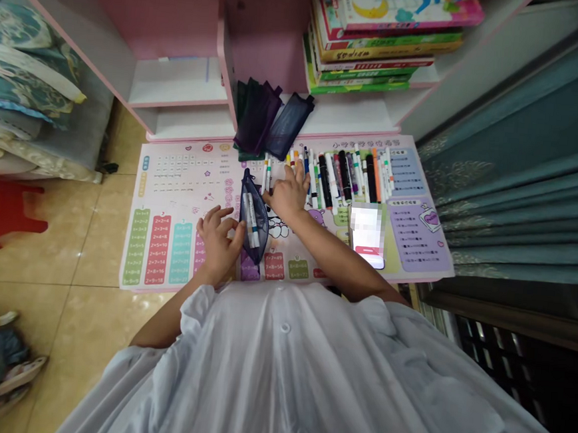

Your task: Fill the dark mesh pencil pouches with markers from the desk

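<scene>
A dark blue mesh zip pouch (262,234) lies on the desk mat with its mouth parted, and a few white markers (251,217) show inside it. My left hand (220,241) is at the pouch's left edge, fingers apart, with a fingertip touching that edge. Just right of the pouch, my right hand (289,193) reaches forward with its fingers spread over the left end of a row of markers (345,174). No marker is visibly gripped in it. Two white markers (266,173) lie between the pouch and my right hand, partly covered.
More mesh pouches (257,117) are piled at the back, against the pink shelf (178,104). A phone (367,236) with a lit screen lies right of my right forearm. Stacked books (366,62) fill the shelf's right side. A printed mat (182,175) covers the desk.
</scene>
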A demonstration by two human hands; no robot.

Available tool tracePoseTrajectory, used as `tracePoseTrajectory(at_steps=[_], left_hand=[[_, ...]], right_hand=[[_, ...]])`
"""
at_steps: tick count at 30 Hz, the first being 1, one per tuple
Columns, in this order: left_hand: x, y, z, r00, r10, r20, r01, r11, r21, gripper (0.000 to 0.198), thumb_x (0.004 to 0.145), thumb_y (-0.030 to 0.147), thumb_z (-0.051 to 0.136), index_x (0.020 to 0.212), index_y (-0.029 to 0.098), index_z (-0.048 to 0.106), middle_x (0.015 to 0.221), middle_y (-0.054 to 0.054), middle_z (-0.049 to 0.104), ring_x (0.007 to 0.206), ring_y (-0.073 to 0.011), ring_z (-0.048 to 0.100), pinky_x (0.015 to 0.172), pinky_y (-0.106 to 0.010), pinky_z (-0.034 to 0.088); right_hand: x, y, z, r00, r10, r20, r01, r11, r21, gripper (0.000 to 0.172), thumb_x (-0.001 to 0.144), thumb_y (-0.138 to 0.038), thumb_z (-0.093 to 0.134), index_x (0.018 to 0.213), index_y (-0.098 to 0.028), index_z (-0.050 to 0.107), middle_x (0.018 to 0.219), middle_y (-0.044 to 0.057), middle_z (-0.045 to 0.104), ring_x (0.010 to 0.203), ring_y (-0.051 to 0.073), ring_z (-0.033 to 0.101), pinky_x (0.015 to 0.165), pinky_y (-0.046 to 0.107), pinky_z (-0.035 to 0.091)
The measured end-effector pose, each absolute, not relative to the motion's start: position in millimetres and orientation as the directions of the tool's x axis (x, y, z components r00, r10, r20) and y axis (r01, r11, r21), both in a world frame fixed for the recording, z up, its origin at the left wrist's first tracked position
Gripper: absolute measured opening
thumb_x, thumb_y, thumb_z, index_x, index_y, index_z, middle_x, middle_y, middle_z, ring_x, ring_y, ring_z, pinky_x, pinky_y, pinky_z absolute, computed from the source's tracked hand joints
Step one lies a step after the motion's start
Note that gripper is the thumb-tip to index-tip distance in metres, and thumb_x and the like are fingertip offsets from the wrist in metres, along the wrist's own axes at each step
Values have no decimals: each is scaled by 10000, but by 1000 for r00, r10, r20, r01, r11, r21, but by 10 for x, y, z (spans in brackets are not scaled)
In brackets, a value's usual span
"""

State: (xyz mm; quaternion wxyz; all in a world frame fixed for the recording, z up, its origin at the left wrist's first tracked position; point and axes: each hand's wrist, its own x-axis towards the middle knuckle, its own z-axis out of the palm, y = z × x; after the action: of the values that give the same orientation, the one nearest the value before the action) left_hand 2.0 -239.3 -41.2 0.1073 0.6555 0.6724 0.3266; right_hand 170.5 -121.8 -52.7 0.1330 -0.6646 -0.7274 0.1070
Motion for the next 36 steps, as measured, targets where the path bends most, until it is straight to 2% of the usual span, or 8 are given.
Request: tracePoseTrajectory(at_steps=[5, 8, 13, 18, 21, 29, 33, 36], left_hand=[[18, -2385, -421, -113, 951, 288, 809, -80, 583, 238, 886, 341, 603, 683, 219, 583, 1167, -73, 716, 1303, -306, 526, 1094, -559, 320], [22, -2378, -426, -115, 955, 275, 809, -70, 584, 254, 892, 349, 598, 676, 217, 575, 1169, -71, 712, 1308, -300, 522, 1104, -557, 310], [18, -2378, -445, -112, 946, 303, 804, -93, 588, 247, 893, 345, 601, 681, 220, 586, 1158, -70, 717, 1297, -302, 529, 1096, -556, 320], [11, -2376, -459, -109, 943, 314, 804, -102, 586, 231, 889, 342, 609, 694, 219, 590, 1159, -73, 715, 1301, -306, 529, 1092, -556, 326], [7, -2374, -461, -109, 946, 306, 807, -96, 583, 229, 893, 339, 604, 697, 219, 586, 1158, -73, 711, 1305, -300, 525, 1099, -552, 323], [-8, -2383, -470, -113, 949, 294, 809, -84, 582, 242, 891, 345, 605, 689, 217, 575, 1184, -72, 708, 1309, -308, 523, 1101, -565, 315], [-10, -2386, -470, -115, 951, 285, 805, -79, 588, 247, 893, 359, 601, 689, 221, 576, 1182, -73, 706, 1312, -303, 517, 1109, -560, 311], [-10, -2389, -465, -114, 952, 285, 802, -82, 592, 241, 895, 359, 599, 696, 224, 581, 1176, -75, 706, 1310, -299, 519, 1110, -556, 313]], right_hand=[[1704, -1193, -541, -78, 997, -10, 955, 72, -287, 368, 803, -340, 684, 1057, -88, 771, 1600, 206, 363, 1546, 413, 115, 1220, 657, 112], [1742, -1249, -470, -66, 997, 28, 950, 72, -304, 344, 801, -288, 641, 1049, -87, 772, 1594, 191, 382, 1545, 394, 137, 1217, 656, 112], [1804, -1614, -59, -46, 992, 116, 915, 89, -393, 207, 775, -263, 628, 841, -142, 782, 1584, 146, 419, 1538, 402, 170, 1199, 658, 151], [1744, -2043, 253, -225, 968, 108, 863, 249, -439, 165, 752, -300, 672, 683, -170, 746, 1560, 132, 459, 1522, 407, 227, 1196, 639, 186], [1660, -2149, 234, -304, 952, 44, 858, 293, -421, 184, 769, -311, 672, 770, -158, 774, 1569, 162, 441, 1520, 419, 218, 1179, 666, 194], [1489, -2116, 21, -353, 928, -121, 900, 302, -313, 369, 868, -313, 605, 1111, -76, 750, 1645, 234, 255, 1559, 413, 58, 1192, 697, 95], [1464, -2099, -25, -358, 923, -141, 905, 306, -295, 379, 899, -304, 575, 1142, -62, 736, 1625, 266, 281, 1554, 428, 80, 1173, 721, 114], [1472, -2092, -10, -365, 920, -140, 898, 308, -314, 340, 892, -314, 592, 1080, -86, 758, 1613, 255, 319, 1547, 432, 121, 1163, 726, 144]])
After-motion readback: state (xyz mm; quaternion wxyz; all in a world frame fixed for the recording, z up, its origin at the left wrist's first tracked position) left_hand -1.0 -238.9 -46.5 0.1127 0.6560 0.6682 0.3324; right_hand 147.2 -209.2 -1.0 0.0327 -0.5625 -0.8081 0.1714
